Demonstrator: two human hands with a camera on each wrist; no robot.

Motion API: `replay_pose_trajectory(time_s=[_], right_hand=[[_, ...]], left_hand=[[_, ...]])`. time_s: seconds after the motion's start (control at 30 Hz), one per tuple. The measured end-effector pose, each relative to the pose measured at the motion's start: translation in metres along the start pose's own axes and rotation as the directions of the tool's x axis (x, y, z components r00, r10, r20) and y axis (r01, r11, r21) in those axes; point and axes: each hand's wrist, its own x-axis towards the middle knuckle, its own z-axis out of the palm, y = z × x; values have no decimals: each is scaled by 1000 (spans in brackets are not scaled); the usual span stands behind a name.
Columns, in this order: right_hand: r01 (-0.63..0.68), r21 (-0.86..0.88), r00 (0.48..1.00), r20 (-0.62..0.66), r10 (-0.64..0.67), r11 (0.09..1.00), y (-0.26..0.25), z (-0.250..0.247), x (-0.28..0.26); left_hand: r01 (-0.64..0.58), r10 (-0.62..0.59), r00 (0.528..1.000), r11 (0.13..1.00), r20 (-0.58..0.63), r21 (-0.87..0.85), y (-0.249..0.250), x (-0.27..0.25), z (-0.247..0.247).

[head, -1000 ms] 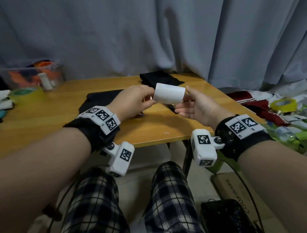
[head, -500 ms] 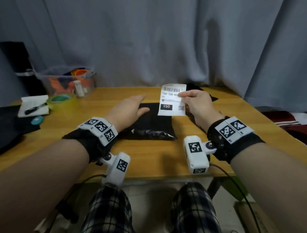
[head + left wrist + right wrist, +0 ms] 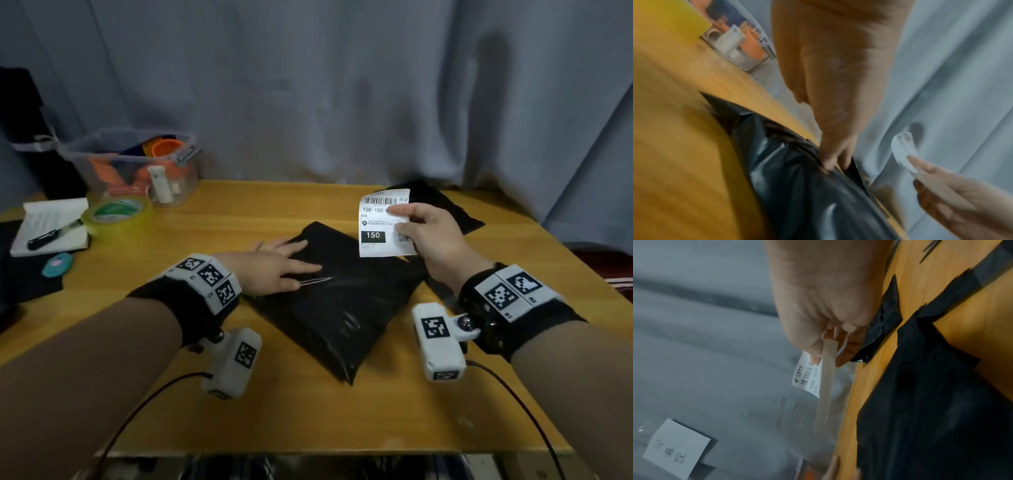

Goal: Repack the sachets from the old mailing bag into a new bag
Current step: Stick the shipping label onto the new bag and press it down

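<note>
A filled black mailing bag (image 3: 339,301) lies at an angle in the middle of the wooden table (image 3: 308,418). My left hand (image 3: 274,263) lies flat on the bag's upper left part, fingers straight; in the left wrist view the fingertips (image 3: 830,160) press the black plastic (image 3: 807,194). My right hand (image 3: 428,233) holds up a white shipping label (image 3: 380,226) with a barcode and "150", pinched at its right edge above the bag. The right wrist view shows the label (image 3: 809,376) between thumb and fingers. A second, flat black bag (image 3: 442,205) lies behind the right hand.
A clear plastic box (image 3: 137,164) with orange items stands at the back left. In front of it are a roll of tape (image 3: 116,212), a white notepad with a black pen (image 3: 51,226) and a small teal object (image 3: 58,263). A grey curtain (image 3: 342,85) hangs behind the table.
My left hand let go of the label and came down flat on the black bag. My right hand turned the label upright, print towards me. The head view swung left and down.
</note>
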Motion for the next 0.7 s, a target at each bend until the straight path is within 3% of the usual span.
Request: replay_pose_trajectory(time_s=[0.1, 0.17, 0.27, 0.33, 0.43, 0.53, 0.6, 0.7], right_hand=[[-1, -18, 1000, 22, 2, 1000, 1, -1, 9], [6, -43, 999, 37, -5, 999, -1, 1, 15], [-11, -4, 996, 91, 11, 1000, -4, 8, 21], [-65, 89, 987, 150, 51, 994, -7, 13, 20], [-196, 195, 954, 264, 141, 961, -1, 20, 12], [-337, 195, 900, 355, 254, 921, 17, 28, 2], [-384, 188, 883, 359, 301, 904, 30, 30, -1], [-399, 231, 893, 317, 319, 887, 38, 26, 0]], left_hand=[[83, -110, 972, 987, -210, -136, 15, 4, -4], [122, -154, 979, 967, -135, -223, 36, 9, 0], [157, -140, 977, 983, 160, -97, 55, 13, 8], [106, -94, 971, 993, 221, -45, 47, 13, 4], [9, -14, 966, 1000, 257, 19, 27, 9, -3], [20, -13, 986, 999, 165, -38, 27, 7, -3], [36, -31, 995, 998, 93, -56, 38, 9, 0], [74, -79, 989, 996, 125, 43, 54, 16, 9]])
